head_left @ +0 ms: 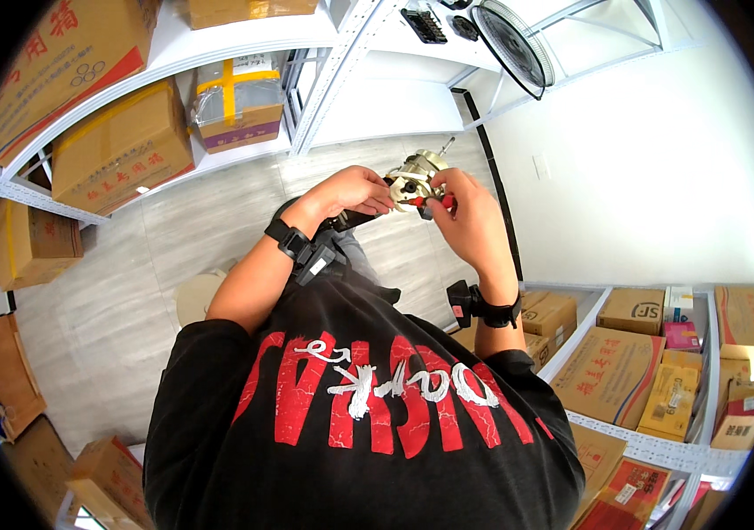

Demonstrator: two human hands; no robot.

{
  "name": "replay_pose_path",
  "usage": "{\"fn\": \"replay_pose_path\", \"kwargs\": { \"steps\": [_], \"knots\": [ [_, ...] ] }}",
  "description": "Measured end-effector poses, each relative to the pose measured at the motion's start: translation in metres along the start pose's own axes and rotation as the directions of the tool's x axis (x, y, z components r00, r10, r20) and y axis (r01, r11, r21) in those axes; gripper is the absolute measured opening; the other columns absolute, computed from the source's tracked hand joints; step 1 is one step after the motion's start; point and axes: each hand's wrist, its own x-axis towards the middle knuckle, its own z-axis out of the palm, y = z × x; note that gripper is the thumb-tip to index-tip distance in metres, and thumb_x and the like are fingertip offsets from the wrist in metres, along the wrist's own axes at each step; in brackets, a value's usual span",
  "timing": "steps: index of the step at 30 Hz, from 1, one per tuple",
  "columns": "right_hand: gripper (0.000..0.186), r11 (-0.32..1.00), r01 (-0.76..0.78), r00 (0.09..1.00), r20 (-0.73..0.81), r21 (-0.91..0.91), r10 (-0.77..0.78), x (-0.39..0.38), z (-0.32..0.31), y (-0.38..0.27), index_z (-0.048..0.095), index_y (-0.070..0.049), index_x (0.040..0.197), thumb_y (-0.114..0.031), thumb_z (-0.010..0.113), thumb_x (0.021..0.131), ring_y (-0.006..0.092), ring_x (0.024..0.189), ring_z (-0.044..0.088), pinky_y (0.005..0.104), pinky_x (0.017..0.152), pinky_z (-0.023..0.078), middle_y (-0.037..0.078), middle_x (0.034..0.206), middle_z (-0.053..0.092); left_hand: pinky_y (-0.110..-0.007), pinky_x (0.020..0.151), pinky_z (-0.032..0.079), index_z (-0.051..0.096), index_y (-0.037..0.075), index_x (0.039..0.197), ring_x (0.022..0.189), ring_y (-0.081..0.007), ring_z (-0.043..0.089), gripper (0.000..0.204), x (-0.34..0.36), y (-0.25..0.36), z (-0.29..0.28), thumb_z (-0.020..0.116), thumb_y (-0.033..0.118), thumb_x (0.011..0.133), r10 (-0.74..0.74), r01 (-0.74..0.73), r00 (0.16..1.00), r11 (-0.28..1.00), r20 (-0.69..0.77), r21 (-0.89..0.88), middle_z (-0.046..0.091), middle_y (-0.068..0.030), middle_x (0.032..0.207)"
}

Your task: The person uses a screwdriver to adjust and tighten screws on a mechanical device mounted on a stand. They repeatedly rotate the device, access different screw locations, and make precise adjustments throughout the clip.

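A cream motor unit (418, 168) with a metal shaft pointing away from me and a dark round knob on its near face sits at upper centre, on a dark stand or pole partly hidden below it. My left hand (359, 193) has its fingers curled and pressed against the motor's left side, gripping it. My right hand (461, 212) is closed around a small red-and-black tool (443, 202), apparently a screwdriver, held across the motor's near face. The tool's tip is too small to make out clearly.
White shelves with cardboard boxes (121, 150) stand left and at lower right (606, 371). A round fan guard (509, 49) and dark parts (426, 26) lie on the top shelf. A wall (624, 177) bounds the right. A wooden board (6, 362) stands far left.
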Motion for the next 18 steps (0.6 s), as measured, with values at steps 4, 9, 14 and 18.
{"fn": "replay_pose_path", "kwargs": {
  "steps": [4,9,14,18],
  "knots": [
    [0.02,0.995,-0.086,0.995,0.054,-0.044,0.088,0.002,-0.001,-0.009,0.062,-0.006,0.101,-0.017,0.071,0.087,0.0357,0.07,0.065,0.0444,0.063,0.05,0.015,0.081,0.066,-0.029,0.087,0.055,0.06,-0.002,0.122,0.101,-0.019,0.071,0.034,0.0,-0.006,0.001,0.064,0.019,0.096,0.001,-0.002,1.0,0.999,-0.019,-0.032,0.073,-0.0119,0.111],
    [0.021,0.98,-0.154,0.983,0.084,-0.126,0.165,0.007,-0.002,-0.001,0.062,-0.006,0.102,-0.018,0.071,0.087,0.0369,0.072,0.065,0.0452,0.064,0.05,0.015,0.082,0.066,-0.031,0.09,0.054,0.06,-0.002,0.122,0.105,-0.0209,0.07,0.035,-0.003,-0.004,0.004,0.06,0.023,0.099,-0.004,0.003,1.0,0.999,-0.023,-0.043,0.073,-0.0134,0.113],
    [0.02,0.993,0.108,0.993,0.039,0.047,-0.109,0.004,-0.003,-0.001,0.061,-0.005,0.1,-0.019,0.07,0.089,0.038,0.077,0.067,0.0464,0.064,0.05,0.016,0.082,0.067,-0.031,0.091,0.053,0.059,-0.002,0.125,0.109,-0.0223,0.07,0.036,0.0,-0.011,0.002,0.059,0.024,0.1,-0.021,0.021,1.0,0.994,-0.001,-0.108,0.072,-0.014,0.117],
    [0.023,0.994,-0.093,0.993,0.07,-0.058,0.097,0.0,-0.002,-0.004,0.062,-0.006,0.106,-0.014,0.071,0.086,0.0348,0.075,0.066,0.0426,0.064,0.049,0.018,0.088,0.067,-0.031,0.092,0.053,0.058,-0.001,0.126,0.111,-0.0225,0.069,0.036,-0.002,-0.008,0.002,0.058,0.024,0.101,-0.032,0.034,0.999,0.991,0.011,-0.131,0.071,-0.014,0.118]
  ]
}}
